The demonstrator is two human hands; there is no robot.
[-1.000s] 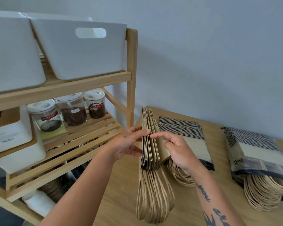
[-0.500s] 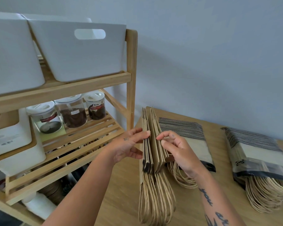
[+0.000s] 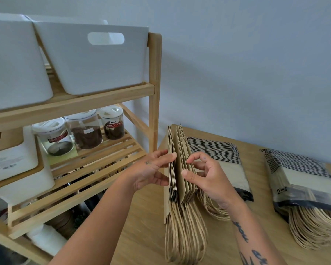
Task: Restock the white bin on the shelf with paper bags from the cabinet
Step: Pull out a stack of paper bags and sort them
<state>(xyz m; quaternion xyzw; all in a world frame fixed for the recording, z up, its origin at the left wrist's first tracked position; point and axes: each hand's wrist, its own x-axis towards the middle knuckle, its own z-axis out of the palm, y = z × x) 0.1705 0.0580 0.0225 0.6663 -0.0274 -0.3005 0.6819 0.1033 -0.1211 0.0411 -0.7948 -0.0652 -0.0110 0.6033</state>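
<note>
A stack of flat brown paper bags point(image 3: 180, 180) stands on edge on the wooden cabinet top point(image 3: 145, 226), twine handles hanging toward me. My left hand point(image 3: 151, 169) pinches the stack's left side. My right hand point(image 3: 206, 176) presses its fingertips on the right side, and a gap shows between the bags in the middle. The white bin point(image 3: 95, 56) with a slot handle sits on the top level of the wooden shelf point(image 3: 155, 88), up and to the left of the bags; its inside is hidden.
Two wrapped packs of paper bags point(image 3: 223, 161) point(image 3: 304, 180) lie on the cabinet top to the right. A second white bin point(image 3: 11, 62) sits left of the first. Three lidded jars point(image 3: 86, 131) and white boxes point(image 3: 17, 165) fill the middle shelf.
The stack has been spread apart in the middle. My right hand's fingers have shifted from a flat hold to fingertips on the right-hand bags. My left hand stays on the left side.
</note>
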